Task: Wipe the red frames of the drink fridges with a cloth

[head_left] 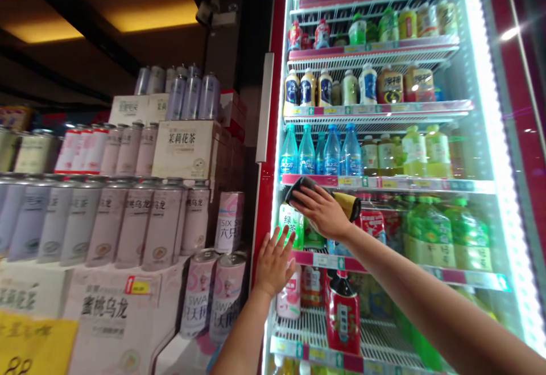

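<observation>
My right hand (321, 209) presses a black and yellow cloth (348, 205) against the glass front of a lit drinks cooler. Its fingers lie over the black part of the cloth, and the yellow part sticks out beyond the wrist side. Lower down and to the left, my left hand (274, 262) rests with fingers spread at the left edge of the glass, by the red door frame (265, 204). Behind the hands stand a green and white drink pack (290, 221) and blue bottles (307, 153), partly hidden by my fingers and the cloth.
Left of the cooler are stacked tea cans (158, 227) and cartons (183, 146), with pink cans (228, 295) close to my left forearm. A pale vertical door handle (265, 107) runs along the frame. A yellow price sign (38, 343) is at lower left.
</observation>
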Motion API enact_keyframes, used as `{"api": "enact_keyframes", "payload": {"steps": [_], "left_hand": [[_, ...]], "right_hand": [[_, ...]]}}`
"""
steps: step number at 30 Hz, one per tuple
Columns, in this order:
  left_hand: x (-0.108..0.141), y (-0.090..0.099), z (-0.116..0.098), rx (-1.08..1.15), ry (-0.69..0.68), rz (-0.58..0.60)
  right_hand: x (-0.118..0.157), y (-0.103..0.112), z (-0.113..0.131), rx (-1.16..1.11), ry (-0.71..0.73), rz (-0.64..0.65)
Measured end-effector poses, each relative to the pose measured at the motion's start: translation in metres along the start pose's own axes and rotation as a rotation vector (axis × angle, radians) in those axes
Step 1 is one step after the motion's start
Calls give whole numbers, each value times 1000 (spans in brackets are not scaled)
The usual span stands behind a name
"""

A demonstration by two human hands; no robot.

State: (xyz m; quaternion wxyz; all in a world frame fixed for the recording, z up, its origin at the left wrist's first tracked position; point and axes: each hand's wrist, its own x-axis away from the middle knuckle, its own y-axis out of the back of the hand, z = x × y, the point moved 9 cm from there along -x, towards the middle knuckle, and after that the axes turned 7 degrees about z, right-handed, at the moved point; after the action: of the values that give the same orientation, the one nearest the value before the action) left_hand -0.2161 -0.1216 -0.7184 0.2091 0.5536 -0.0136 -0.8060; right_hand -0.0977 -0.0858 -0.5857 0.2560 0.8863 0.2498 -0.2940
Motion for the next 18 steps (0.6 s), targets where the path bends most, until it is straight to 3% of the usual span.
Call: {"api": "enact_keyframes", "payload": {"steps": [2,3,6,9,12,14,16,18], "left_hand": [[-1,1,0,-1,1,-5],[-1,2,0,-3,1,-8],[-2,3,0,-6,1,-23],[-3,4,1,-17,-1,-37],[-3,7,0,-42,-10,-39],[-4,11,0,-48,-10,-32],[-8,17,-1,-33,2,-32],[-19,25,-4,-9,26,-47]], "right_hand": [[24,2,-3,-14,69,40],[33,7,-16,-12,30,32],[43,24,-63,11,-269,-79],[29,26,-68,10,-432,-160],[22,12,-32,-21,-230,-59],[43,7,-15,-38,-43,40],[75,12,-24,-31,11,85],[99,25,-56,3,-120,49]]}}
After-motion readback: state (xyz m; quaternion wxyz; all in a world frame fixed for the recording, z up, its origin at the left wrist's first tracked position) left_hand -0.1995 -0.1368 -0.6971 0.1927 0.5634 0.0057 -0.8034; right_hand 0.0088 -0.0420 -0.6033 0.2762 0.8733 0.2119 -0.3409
